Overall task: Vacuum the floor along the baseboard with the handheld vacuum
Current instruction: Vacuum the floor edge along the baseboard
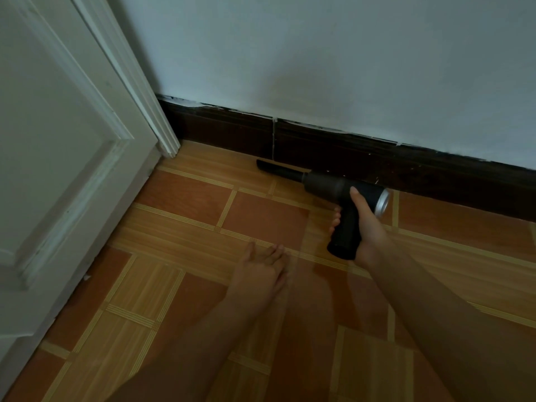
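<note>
A black pistol-shaped handheld vacuum (324,182) lies low over the tiled floor (185,198), its thin nozzle pointing left along the dark brown baseboard (333,149). The nozzle tip sits close to a vertical joint in the baseboard, right where it meets the floor. My right hand (367,227) is wrapped around the vacuum's handle, thumb up on the barrel. My left hand (262,269) rests flat on the floor, fingers loosely together, below and left of the vacuum and holding nothing.
A white panelled door (58,158) and its frame (136,82) stand at the left, the frame meeting the baseboard's left end. A pale wall (319,53) rises above the baseboard. Orange and wood-pattern tiles stretch toward me.
</note>
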Motion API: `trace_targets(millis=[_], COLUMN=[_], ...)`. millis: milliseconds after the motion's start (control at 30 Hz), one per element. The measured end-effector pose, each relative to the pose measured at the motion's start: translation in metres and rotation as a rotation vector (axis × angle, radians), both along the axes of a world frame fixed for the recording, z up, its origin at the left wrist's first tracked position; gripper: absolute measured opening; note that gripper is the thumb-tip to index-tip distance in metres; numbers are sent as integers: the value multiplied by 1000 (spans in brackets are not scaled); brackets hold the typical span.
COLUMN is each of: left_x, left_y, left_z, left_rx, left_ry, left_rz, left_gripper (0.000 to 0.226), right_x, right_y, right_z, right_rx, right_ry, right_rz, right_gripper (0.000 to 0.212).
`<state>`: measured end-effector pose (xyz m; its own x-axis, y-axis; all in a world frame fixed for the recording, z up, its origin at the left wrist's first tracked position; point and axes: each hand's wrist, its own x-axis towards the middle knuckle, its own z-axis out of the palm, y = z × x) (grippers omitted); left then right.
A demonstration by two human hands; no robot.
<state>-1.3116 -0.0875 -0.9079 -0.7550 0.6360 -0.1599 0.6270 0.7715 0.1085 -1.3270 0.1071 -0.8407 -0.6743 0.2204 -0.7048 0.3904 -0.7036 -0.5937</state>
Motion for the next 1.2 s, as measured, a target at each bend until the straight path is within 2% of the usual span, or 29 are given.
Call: trace_targets(millis=[67,167,333,567,633,1000,1133,1200], left_x=[-1,-2,-1,0,1,-3,-7,-10], left_y=[1,0,3,8,10,-28,-52,-63], left_z=[2,3,9,18,21,24,29,27], left_rx=[-56,-42,-71,-44,-68,14,73,50], left_ry=[-72,-25,-75,-1,-49,-58,81,63], left_rz=[-27,-12,10,6,-22,135,286,325], left_gripper=[46,46,46,50,47,51,45,49], right_x=[6,14,30,49,52,24,1,-11], right_y=[5,13,28,43,43,-10,-39,-55], right_z=[3,7,12,20,21,21,15,13], right_rx=[1,12,40,50,43,22,-43,-71], right_ry=[-4,-10,-13,-15,-14,20,7,3], right_rz=[-9,-26,-42,-104,-115,-20,3,8], right_gripper=[33,33,33,31,31,31,40,42])
